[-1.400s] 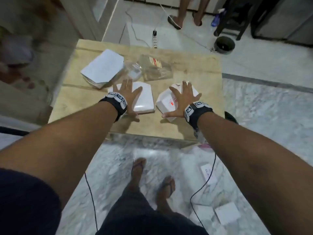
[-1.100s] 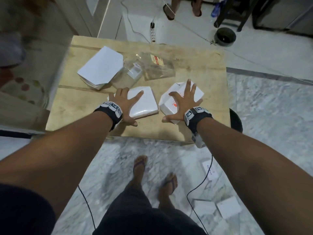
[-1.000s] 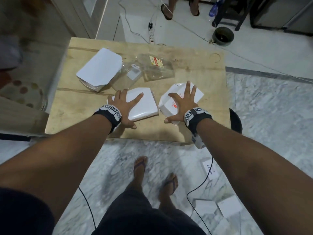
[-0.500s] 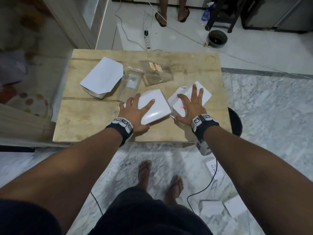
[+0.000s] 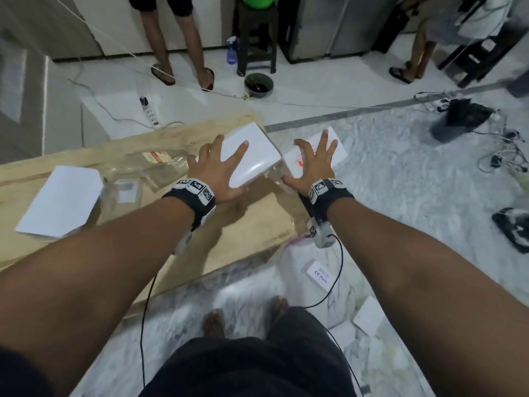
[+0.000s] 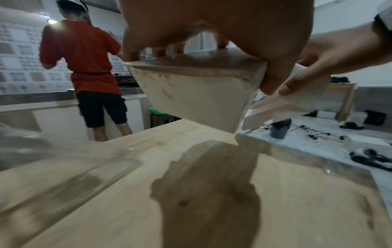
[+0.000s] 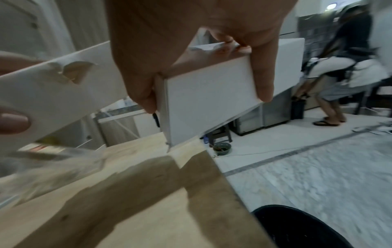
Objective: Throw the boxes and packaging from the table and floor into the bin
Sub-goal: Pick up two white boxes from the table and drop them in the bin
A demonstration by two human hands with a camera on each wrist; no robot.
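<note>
My left hand [image 5: 226, 170] grips a plain white box [image 5: 254, 153] from above and holds it tilted in the air over the wooden table [image 5: 246, 224]; the same box [image 6: 191, 94] fills the left wrist view. Just to its right, my right hand [image 5: 309, 161] grips a white box with red print [image 5: 336, 151], thumb and fingers clasping the sides of that box [image 7: 207, 94]. It hangs past the table's right edge. The black bin [image 7: 297, 226] stands on the floor below that edge, mostly hidden under my right wrist in the head view.
A flat white box [image 5: 60, 199] and clear plastic packaging [image 5: 160, 164] lie on the table's left part. Small white boxes [image 5: 319, 275] [image 5: 367, 316] lie on the marble floor by my feet. A person's legs [image 5: 177, 38], a stool, a dark bowl [image 5: 258, 85] and cables lie beyond.
Both hands have closed on their boxes and lifted them off the table, carrying them to the right. My head view has swung right and up.
</note>
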